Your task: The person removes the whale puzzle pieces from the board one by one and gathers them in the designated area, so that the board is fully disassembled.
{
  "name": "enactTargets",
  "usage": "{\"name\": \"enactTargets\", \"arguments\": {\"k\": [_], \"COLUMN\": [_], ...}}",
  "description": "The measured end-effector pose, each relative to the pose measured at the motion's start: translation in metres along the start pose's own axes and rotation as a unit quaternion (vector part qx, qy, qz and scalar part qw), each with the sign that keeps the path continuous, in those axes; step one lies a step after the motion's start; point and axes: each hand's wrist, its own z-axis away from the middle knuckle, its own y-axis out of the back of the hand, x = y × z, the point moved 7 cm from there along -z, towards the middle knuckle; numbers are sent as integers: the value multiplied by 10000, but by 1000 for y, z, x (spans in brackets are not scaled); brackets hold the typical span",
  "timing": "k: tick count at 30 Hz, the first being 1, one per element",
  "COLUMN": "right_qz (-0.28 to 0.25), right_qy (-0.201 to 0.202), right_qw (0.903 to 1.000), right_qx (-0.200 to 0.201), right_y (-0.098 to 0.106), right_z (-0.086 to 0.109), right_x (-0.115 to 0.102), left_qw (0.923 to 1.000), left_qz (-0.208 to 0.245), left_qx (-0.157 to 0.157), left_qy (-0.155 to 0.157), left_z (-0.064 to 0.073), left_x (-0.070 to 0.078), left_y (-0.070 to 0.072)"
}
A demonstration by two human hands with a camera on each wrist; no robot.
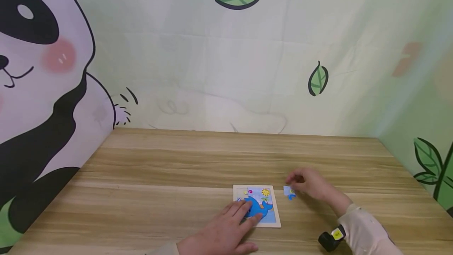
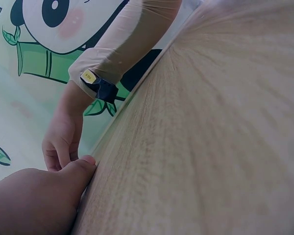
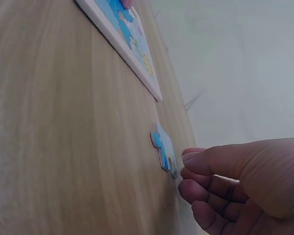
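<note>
A square whale puzzle [image 1: 270, 217] with a pale wooden frame lies on the table. My left hand [image 1: 226, 227] rests on its left and lower part with fingers extended, covering some of the picture. To the right of the board is a single jigsaw piece [image 1: 288, 191], light blue with a darker blue part. My right hand [image 1: 311, 184] is beside that piece, its fingers bent loosely. From the right wrist, the piece [image 3: 164, 149] appears just beyond the fingertips [image 3: 188, 157], with a narrow gap between them. In the left wrist view, the puzzle is hidden behind the left thumb [image 2: 78, 171].
The wood-grain table [image 1: 159, 168] reaches back to a wall cloth [image 1: 198, 58] printed with a panda and leaves. A black wrist device [image 1: 330, 239] with a yellow label sits at the right cuff.
</note>
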Motion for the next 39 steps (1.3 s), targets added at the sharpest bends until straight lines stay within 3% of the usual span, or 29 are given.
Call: {"name": "enactTargets", "arguments": {"k": [8, 19, 32, 39], "right_qz": [-271, -250, -236, -345], "right_qy": [-8, 346, 547, 958], "right_qw": [9996, 9986, 9974, 9946], "right_qx": [23, 325, 396, 199], "right_y": [9, 23, 16, 9], "right_z": [-1, -3, -9, -12], "right_x": [-5, -20, -48, -71], "left_qw": [10000, 9997, 9999, 9995], "left_qz": [81, 106, -51, -146], "left_qx": [-32, -209, -95, 228], "left_qy": [14, 78, 22, -164], "left_z": [0, -1, -1, -1], "left_x": [-1, -2, 0, 2], "left_y": [-1, -3, -3, 1]}}
